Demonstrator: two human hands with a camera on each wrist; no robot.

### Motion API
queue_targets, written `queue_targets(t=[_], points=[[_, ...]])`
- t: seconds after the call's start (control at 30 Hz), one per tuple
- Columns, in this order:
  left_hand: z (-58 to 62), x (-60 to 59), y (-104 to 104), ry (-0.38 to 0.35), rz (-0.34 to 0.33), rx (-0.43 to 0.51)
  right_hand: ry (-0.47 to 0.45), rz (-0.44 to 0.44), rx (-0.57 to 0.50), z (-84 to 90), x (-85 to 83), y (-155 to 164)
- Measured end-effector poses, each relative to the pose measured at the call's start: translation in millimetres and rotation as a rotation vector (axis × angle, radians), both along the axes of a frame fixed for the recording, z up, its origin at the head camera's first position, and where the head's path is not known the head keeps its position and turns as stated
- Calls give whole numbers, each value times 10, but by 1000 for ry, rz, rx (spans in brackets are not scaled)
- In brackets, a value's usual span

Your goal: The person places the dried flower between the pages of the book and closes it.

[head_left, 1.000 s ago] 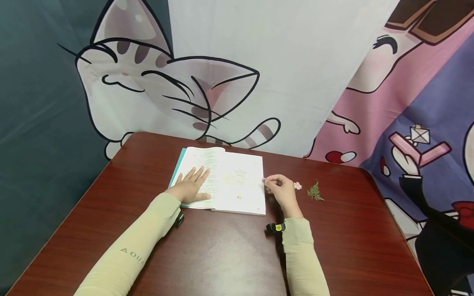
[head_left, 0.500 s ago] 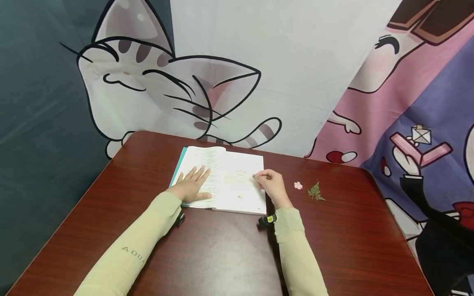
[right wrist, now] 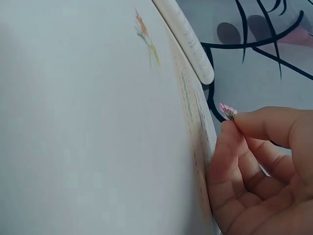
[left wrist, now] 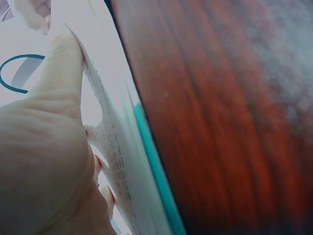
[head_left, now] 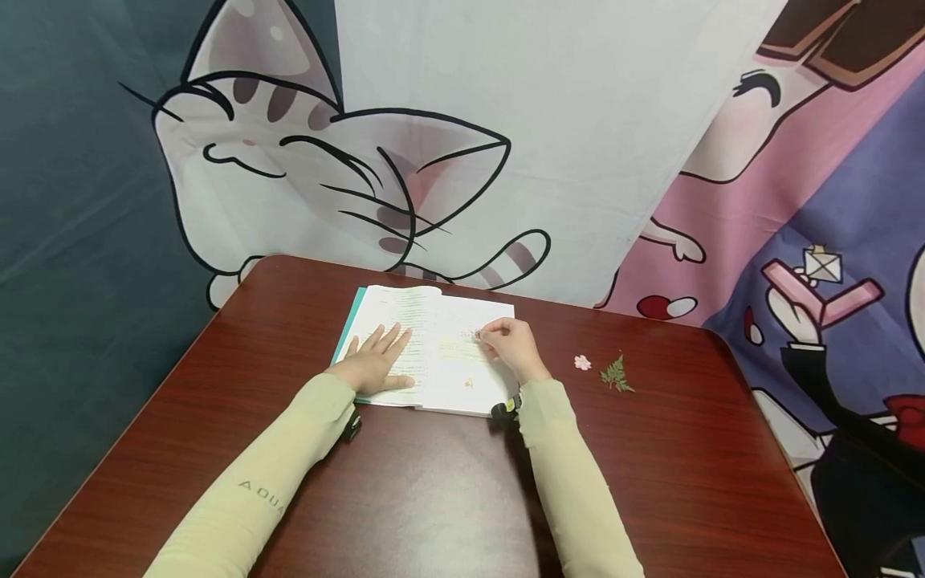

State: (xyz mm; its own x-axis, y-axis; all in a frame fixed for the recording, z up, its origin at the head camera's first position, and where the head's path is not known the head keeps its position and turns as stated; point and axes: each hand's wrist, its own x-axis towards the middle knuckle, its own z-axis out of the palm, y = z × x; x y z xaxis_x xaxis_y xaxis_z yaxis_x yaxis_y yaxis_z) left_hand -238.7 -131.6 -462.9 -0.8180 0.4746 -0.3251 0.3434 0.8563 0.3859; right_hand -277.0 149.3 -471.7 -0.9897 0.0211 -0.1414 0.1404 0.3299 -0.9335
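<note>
I have both arms stretched forward, sleeved to the wrists. My left arm [head_left: 246,498] slants up from the lower left of the head view; my right arm [head_left: 578,482] rises from the lower right and leans inward. I see the left hand [head_left: 370,369] lying flat, palm down, its fingers [head_left: 400,348] straight and fanned; the left wrist view shows me its thumb [left wrist: 63,68] stretched away from the palm. The right hand [head_left: 513,347] sits apart from it, pointing inward. Up close on that wrist's view, I make out thumb and one finger pinching at the tips, other fingers [right wrist: 274,157] curled toward the palm.
</note>
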Motion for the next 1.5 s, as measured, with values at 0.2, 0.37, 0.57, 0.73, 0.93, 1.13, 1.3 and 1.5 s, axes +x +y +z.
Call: queue_targets(t=[0.2,0.37,0.57,0.73,0.93,1.13,1.3,1.5], points=[[-1,-10,9,-8,-5,8,21,14,76,-34,-74,-61],[-13,-13,11,-3,-3,-7,25,11,127,-66,-136,-98],[-17,-18,-5,-2,4,-13,59,23,225,-46,-144,-148],[-1,-13,-1,5,7,-7,44,18,266,-26,-146,-166],[4,-20,1,8,12,-9,19,7,285,-30,-157,-185],[-49,-48,-6,4,6,-6,3,-15,271,-47,-149,-187],[-107,-68,-15,-7,5,-27,3,-26,230,-74,-134,-171],[-73,-42,-7,2,4,-13,15,21,137,-100,-89,-127]])
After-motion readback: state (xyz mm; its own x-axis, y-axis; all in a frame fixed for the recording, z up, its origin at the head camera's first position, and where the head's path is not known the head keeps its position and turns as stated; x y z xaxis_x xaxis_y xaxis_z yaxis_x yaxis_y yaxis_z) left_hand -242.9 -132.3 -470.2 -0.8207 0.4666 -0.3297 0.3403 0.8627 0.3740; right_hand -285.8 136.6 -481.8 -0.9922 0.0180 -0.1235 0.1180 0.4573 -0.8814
